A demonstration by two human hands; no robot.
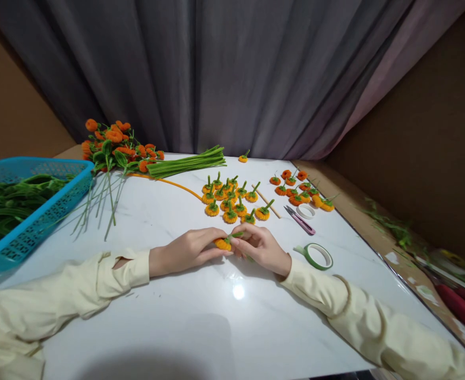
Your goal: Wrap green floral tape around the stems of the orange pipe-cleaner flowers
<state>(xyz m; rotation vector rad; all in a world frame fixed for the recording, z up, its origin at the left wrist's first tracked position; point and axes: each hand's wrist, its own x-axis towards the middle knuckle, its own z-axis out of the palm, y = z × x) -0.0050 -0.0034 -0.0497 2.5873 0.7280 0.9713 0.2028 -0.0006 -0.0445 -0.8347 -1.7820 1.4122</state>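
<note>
Between my two hands is a small yellow-orange pumpkin (223,244) of fuzzy pipe cleaner with a green stem. My left hand (192,247) is closed on the pumpkin's body, thumb below and fingers above. My right hand (259,244) pinches at its green stem, the fingertips close together. Just beyond my hands stands a cluster of similar yellow pumpkins (229,216), each with a green stem pointing up. A thin wooden stick (269,205) lies beside that cluster.
At left sits a blue basket (64,203) of green leaves. Behind are orange flowers (114,136) and a green pipe cleaner bundle (188,162). To the right lie orange pumpkins (295,200), pink thread snips (300,220), white tape (305,211) and green tape (318,256). A curtain (232,79) hangs behind.
</note>
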